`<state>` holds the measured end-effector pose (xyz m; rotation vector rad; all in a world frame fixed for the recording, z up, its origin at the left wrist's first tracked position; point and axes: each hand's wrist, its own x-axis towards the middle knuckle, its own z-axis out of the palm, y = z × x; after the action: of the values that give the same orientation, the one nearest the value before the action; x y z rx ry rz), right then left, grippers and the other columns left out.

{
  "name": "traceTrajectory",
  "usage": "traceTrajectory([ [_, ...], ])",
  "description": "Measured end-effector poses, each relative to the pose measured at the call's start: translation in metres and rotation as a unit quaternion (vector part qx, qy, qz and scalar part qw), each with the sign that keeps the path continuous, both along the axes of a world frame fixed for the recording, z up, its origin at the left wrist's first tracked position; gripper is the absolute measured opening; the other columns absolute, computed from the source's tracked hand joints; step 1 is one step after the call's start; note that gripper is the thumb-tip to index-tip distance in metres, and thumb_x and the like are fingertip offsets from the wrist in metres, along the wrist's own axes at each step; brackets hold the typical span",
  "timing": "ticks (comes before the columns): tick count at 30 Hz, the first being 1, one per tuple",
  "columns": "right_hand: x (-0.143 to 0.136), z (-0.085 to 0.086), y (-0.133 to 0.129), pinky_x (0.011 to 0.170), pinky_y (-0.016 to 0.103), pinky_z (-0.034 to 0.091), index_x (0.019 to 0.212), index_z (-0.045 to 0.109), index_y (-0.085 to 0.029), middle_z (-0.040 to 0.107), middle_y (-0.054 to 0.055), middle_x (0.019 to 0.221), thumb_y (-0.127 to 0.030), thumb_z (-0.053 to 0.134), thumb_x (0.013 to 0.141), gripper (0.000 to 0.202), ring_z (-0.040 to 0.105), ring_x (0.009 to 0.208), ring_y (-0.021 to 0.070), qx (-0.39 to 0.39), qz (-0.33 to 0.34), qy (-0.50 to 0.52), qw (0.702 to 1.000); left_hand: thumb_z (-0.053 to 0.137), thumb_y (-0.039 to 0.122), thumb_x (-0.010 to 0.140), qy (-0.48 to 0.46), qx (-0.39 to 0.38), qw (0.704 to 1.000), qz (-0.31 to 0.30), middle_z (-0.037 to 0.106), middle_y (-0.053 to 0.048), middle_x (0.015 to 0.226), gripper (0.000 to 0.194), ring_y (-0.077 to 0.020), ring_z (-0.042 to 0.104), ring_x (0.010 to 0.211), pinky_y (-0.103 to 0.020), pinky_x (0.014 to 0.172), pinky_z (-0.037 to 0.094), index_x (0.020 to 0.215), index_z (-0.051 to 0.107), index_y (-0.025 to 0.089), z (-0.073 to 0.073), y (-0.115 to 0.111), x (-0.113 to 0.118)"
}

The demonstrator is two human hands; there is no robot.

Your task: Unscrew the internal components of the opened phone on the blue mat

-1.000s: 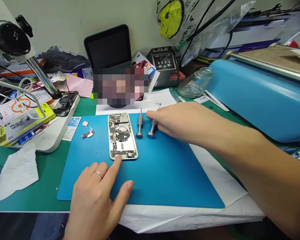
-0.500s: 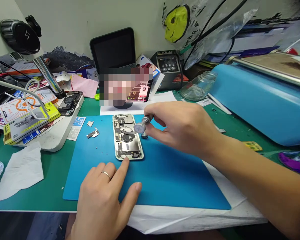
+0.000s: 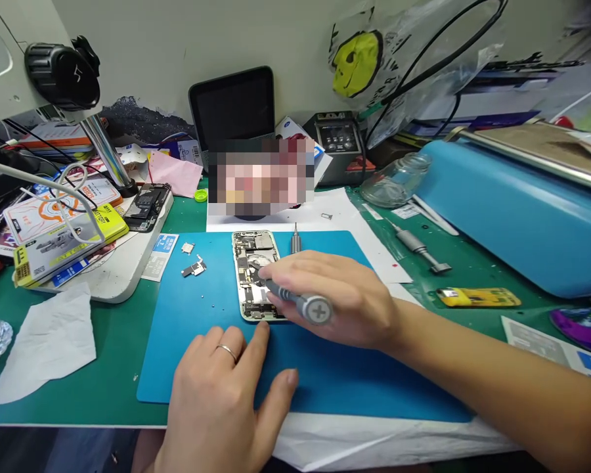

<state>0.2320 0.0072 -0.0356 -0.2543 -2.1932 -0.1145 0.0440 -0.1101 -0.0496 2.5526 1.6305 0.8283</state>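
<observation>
An opened phone (image 3: 249, 299) lies on the blue mat (image 3: 217, 387), its inner boards and metal parts exposed. My right hand (image 3: 339, 295) is closed around a grey screwdriver (image 3: 290, 297) with a cross mark on its end cap. The tool's tip reaches over the phone's middle; whether it touches is unclear. My right fingers cover the phone's right side. With fingers spread, my left hand (image 3: 217, 387) rests on the mat, its index fingertip at the phone's bottom edge. A second screwdriver (image 3: 295, 238) stands or lies just beyond my right hand, partly hidden.
Small metal phone parts (image 3: 194, 267) and tiny screws lie on the mat's left. Another screwdriver (image 3: 416, 247) and a yellow packet (image 3: 477, 297) are at the right. A glass jar (image 3: 398, 180) lies behind, near a blue machine (image 3: 492, 210). Battery boxes (image 3: 73, 244) crowd the left.
My right hand has come lower and closer in over the phone, and the screwdriver has turned so its end cap faces me. My left hand keeps its place by the phone. The view has shifted slightly.
</observation>
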Motion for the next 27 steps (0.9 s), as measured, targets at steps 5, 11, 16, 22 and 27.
traceTrajectory([
  [5,-0.004,-0.011,-0.006,0.081,0.034,0.066,0.163,0.015,-0.026,0.079,0.009,0.106,-0.006,0.065,0.090,0.091,0.076,0.084,0.0184,-0.079,0.028,0.058,0.995,0.051,0.040,0.104,0.007,0.001,1.000,0.002,0.063,-0.006,0.083,0.037,-0.0211,0.056,0.073,-0.036,0.064,0.041,0.126,0.066,0.015,0.000,-0.001,0.001],
  [11,-0.010,-0.014,-0.009,0.080,0.029,0.064,0.162,0.022,-0.018,0.078,0.008,0.097,-0.002,0.066,0.087,0.089,0.074,0.089,0.0168,-0.062,0.086,0.072,0.992,0.052,0.040,0.103,0.017,-0.006,1.000,0.001,0.062,-0.005,0.083,0.034,-0.0209,0.056,0.073,-0.036,0.064,0.040,0.124,0.065,0.017,-0.001,-0.002,-0.001],
  [16,-0.013,-0.013,-0.011,0.079,0.026,0.063,0.157,0.027,-0.018,0.077,0.008,0.099,-0.005,0.064,0.089,0.078,0.075,0.090,0.0154,-0.062,0.087,0.093,0.990,0.053,0.036,0.103,0.035,-0.006,0.999,0.001,0.061,-0.004,0.082,0.033,-0.0200,0.055,0.072,-0.035,0.062,0.040,0.128,0.061,0.016,-0.001,-0.003,-0.003],
  [22,-0.013,-0.016,-0.010,0.082,0.029,0.065,0.156,0.031,-0.018,0.078,0.008,0.099,-0.005,0.062,0.090,0.075,0.075,0.090,0.0158,-0.102,0.099,0.111,0.984,0.055,0.040,0.102,0.053,0.001,0.999,-0.005,0.062,-0.004,0.083,0.035,-0.0197,0.056,0.072,-0.035,0.063,0.041,0.125,0.063,0.015,-0.002,-0.002,-0.002],
  [27,-0.014,-0.019,-0.008,0.083,0.028,0.065,0.156,0.030,-0.022,0.078,0.004,0.096,-0.003,0.060,0.090,0.075,0.074,0.090,0.0145,-0.112,0.106,0.116,0.981,0.055,0.038,0.102,0.056,0.006,0.998,0.000,0.061,-0.004,0.083,0.033,-0.0198,0.055,0.072,-0.035,0.063,0.041,0.124,0.063,0.015,-0.002,-0.002,-0.001],
])
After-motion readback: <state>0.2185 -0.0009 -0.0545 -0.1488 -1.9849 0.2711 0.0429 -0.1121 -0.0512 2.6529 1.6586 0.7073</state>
